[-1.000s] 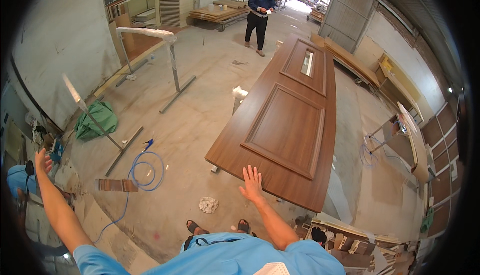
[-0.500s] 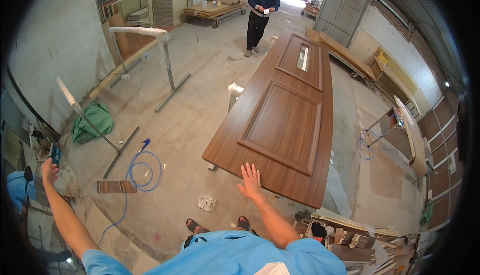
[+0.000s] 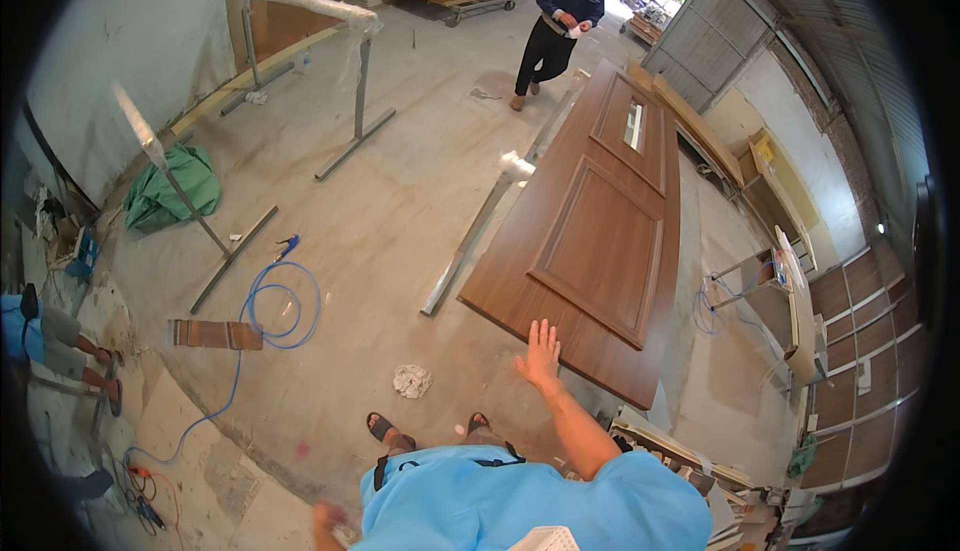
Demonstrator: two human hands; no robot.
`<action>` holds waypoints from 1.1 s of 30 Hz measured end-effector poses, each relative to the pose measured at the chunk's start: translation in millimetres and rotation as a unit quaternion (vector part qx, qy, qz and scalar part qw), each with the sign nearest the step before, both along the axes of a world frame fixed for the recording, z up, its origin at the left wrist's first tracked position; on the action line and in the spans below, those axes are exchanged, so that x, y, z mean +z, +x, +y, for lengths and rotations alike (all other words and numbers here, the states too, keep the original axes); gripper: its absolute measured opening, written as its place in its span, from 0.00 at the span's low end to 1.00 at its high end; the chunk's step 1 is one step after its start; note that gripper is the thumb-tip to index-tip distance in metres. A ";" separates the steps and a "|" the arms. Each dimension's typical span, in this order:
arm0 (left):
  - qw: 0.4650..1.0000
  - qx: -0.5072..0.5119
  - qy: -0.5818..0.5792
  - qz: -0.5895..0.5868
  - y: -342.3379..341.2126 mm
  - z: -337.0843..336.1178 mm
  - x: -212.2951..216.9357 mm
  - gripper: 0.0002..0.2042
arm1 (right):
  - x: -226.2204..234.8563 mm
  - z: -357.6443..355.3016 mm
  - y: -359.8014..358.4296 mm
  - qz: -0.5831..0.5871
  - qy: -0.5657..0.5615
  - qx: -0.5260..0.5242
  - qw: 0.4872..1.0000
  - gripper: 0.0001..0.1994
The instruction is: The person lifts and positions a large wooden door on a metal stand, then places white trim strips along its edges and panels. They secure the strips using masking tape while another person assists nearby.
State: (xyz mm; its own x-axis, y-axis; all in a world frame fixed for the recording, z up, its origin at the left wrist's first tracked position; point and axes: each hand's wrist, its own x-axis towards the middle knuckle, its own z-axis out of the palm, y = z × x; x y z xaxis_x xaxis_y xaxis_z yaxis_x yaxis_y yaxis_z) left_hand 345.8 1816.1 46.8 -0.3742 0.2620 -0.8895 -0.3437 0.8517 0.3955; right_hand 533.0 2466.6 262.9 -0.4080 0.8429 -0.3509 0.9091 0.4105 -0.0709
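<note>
The right grip (image 3: 541, 354) lies open, fingers extended and a little apart, closed around nothing; its fingertips overlap the near edge of a brown panelled door (image 3: 605, 241). The door stretches away ahead of this grip and to its right, its two framed panels facing up, with a narrow slot (image 3: 634, 127) in the farther one. The left grip (image 3: 325, 523) is blurred low in the view, beside the blue shirt (image 3: 520, 496); I cannot tell how far open it is or whether it has hold of anything.

To the left of the right grip, a crumpled pale rag (image 3: 412, 382) lies on the floor. Ahead-left of that grip, a metal bar (image 3: 465, 256) runs beside the door. Well to its left are a coiled blue hose (image 3: 318, 301), a brown strip (image 3: 215, 335) just beside the coil and a green cloth (image 3: 172, 188). Far ahead, near the door's other end, a person in a dark jacket (image 3: 570, 3) holds something small and white.
</note>
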 end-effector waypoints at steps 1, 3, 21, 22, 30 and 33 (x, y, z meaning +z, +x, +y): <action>0.999 -0.024 0.019 -0.039 38.7 14.3 -3.6 0.19 | -3.6 -3.6 -6.1 -0.012 0.002 -0.021 1.000 0.49; 0.992 0.024 0.041 -0.118 79.0 32.0 1.1 0.19 | -12.9 -7.9 -19.8 -0.029 0.027 -0.055 0.998 0.49; 0.846 0.464 0.147 0.218 -289.1 23.4 37.3 0.16 | -104.9 14.5 -63.1 -0.249 0.392 -0.195 0.864 0.30; 0.890 0.373 0.164 0.202 -308.1 17.3 52.3 0.17 | -108.8 27.3 -53.3 -0.277 0.289 -0.193 0.896 0.26; 0.793 0.597 0.002 0.121 -264.4 -14.3 100.4 0.18 | -212.5 -16.4 -229.9 -0.152 -0.368 -0.055 0.916 0.18; 0.740 0.668 -0.081 0.020 -223.9 -19.5 95.0 0.17 | -226.8 -56.0 -432.4 -0.050 -0.456 -0.019 0.889 0.15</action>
State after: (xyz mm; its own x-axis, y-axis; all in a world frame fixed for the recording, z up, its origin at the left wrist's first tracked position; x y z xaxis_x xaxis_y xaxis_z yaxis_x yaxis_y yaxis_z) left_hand 121.9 1796.6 141.8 -0.2302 -0.4730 -0.8505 -0.9122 -0.1995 0.3578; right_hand 100.6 2410.7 36.1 -0.3137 0.2024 -0.9277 0.9414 0.1934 -0.2762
